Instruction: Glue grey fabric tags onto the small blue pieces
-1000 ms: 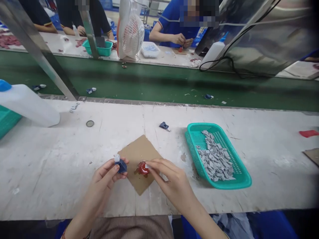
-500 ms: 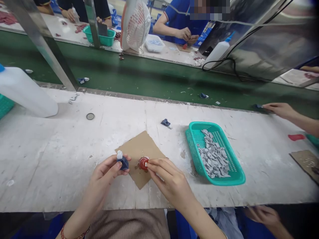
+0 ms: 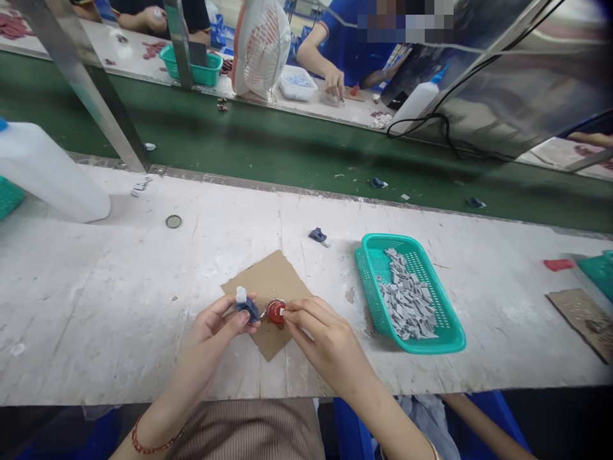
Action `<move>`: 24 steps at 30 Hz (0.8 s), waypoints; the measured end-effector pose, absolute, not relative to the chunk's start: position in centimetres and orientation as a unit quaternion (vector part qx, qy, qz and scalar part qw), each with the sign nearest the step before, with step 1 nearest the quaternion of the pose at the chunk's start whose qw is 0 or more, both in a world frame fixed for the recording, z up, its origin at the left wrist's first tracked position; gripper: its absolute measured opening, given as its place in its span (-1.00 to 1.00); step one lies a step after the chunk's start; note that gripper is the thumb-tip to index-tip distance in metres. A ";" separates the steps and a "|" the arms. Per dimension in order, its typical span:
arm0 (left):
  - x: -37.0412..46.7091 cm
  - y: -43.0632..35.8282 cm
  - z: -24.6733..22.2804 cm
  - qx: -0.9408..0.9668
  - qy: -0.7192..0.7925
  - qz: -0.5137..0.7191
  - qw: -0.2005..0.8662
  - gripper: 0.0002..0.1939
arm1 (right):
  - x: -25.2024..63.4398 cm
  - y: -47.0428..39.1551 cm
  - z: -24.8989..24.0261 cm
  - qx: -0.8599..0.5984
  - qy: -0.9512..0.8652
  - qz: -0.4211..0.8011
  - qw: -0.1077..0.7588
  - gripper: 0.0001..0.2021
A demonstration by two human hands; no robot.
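My left hand (image 3: 211,335) pinches a small dark blue piece (image 3: 248,309) with a whitish tab (image 3: 241,294) standing up from it. It is held over the left side of a brown cardboard square (image 3: 275,271). A small round red thing (image 3: 274,311), like a cap, sits on the cardboard with shiny clear residue around it. Between thumb and fingers, my right hand (image 3: 330,332) grips a small pale tab (image 3: 282,312) against the red thing's right side. My fingers hide most of that tab. Another dark blue piece (image 3: 318,235) lies on the table beyond the cardboard.
To the right stands a green basket (image 3: 457,319) of small grey tabs. A white bottle (image 3: 52,176) is at the left, near a bottle cap (image 3: 173,222). Behind the table runs a green belt (image 3: 287,160) carrying blue pieces. Across it are co-workers and a fan (image 3: 263,48).
My left hand has moved slightly right, closer to the red thing. A co-worker's hand at the right has left a blue piece on the belt and withdrawn. Pieces on the belt have shifted left.
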State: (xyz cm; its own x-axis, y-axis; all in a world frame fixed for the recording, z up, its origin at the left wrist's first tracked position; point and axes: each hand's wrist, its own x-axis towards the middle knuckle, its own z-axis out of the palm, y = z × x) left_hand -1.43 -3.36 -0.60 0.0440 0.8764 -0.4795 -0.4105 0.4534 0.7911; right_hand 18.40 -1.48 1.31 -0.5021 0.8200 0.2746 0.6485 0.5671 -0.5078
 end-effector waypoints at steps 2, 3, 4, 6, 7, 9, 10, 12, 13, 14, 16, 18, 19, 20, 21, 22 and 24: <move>-1.1 -3.3 -0.6 0.236 0.499 0.471 0.688 -0.70 | 18.4 -1.4 1.4 -0.437 -0.844 0.181 0.251 -0.81; -0.9 -3.2 -0.6 0.237 0.495 0.474 0.688 -0.70 | 18.4 -1.4 1.5 -0.439 -0.839 0.188 0.262 -0.82; -0.8 -3.2 -0.5 0.238 0.493 0.477 0.688 -0.71 | 18.4 -1.3 1.7 -0.446 -0.827 0.200 0.279 -0.83; -0.4 -3.2 -0.5 0.245 0.490 0.480 0.685 -0.73 | 18.3 -1.2 2.3 -0.472 -0.781 0.242 0.329 -0.86; -0.3 -3.2 -0.4 0.251 0.488 0.480 0.685 -0.74 | 18.2 -1.1 2.7 -0.489 -0.750 0.270 0.355 -0.88; 0.1 -3.1 -0.4 0.262 0.483 0.479 0.685 -0.74 | 17.8 -1.2 3.4 -0.511 -0.693 0.325 0.393 -0.89; 0.2 -3.1 -0.3 0.265 0.480 0.477 0.687 -0.74 | 17.6 -1.2 3.7 -0.513 -0.674 0.345 0.405 -0.89; 0.6 -3.1 -0.2 0.267 0.476 0.478 0.688 -0.74 | 17.1 -1.3 4.1 -0.502 -0.661 0.371 0.416 -0.90; 0.7 -3.1 -0.2 0.266 0.475 0.480 0.688 -0.74 | 16.8 -1.3 4.1 -0.496 -0.661 0.376 0.419 -0.90; 0.9 -3.1 -0.1 0.265 0.474 0.482 0.687 -0.75 | 16.6 -1.4 4.1 -0.493 -0.661 0.379 0.420 -0.90; 1.1 -3.1 -0.1 0.261 0.475 0.488 0.684 -0.76 | 16.4 -1.4 4.0 -0.491 -0.664 0.375 0.421 -0.90; 1.3 -3.1 0.0 0.259 0.479 0.491 0.680 -0.76 | 16.3 -1.5 3.9 -0.491 -0.671 0.367 0.418 -0.89; 1.3 -3.2 -0.1 0.259 0.481 0.491 0.678 -0.76 | 16.3 -1.5 3.8 -0.489 -0.676 0.362 0.416 -0.88; 1.4 -3.2 -0.1 0.257 0.484 0.492 0.677 -0.75 | 16.3 -1.6 3.7 -0.487 -0.682 0.356 0.413 -0.88; 1.4 -3.2 -0.1 0.254 0.486 0.494 0.675 -0.73 | 16.4 -1.7 3.6 -0.484 -0.690 0.349 0.411 -0.88; 1.5 -3.3 -0.2 0.248 0.487 0.496 0.675 -0.71 | 16.4 -1.8 3.5 -0.482 -0.697 0.340 0.408 -0.87; 1.7 -3.4 -0.3 0.230 0.484 0.502 0.679 -0.67 | 16.5 -2.1 3.3 -0.482 -0.710 0.320 0.402 -0.81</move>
State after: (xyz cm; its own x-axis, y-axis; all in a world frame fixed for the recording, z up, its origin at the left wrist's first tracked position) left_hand 1.69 -3.37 -0.26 0.0276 0.9041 -0.4265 -0.4595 0.3903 0.7978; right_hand 16.51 -2.10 3.28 -0.2126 0.9413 0.2621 0.4278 0.3308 -0.8412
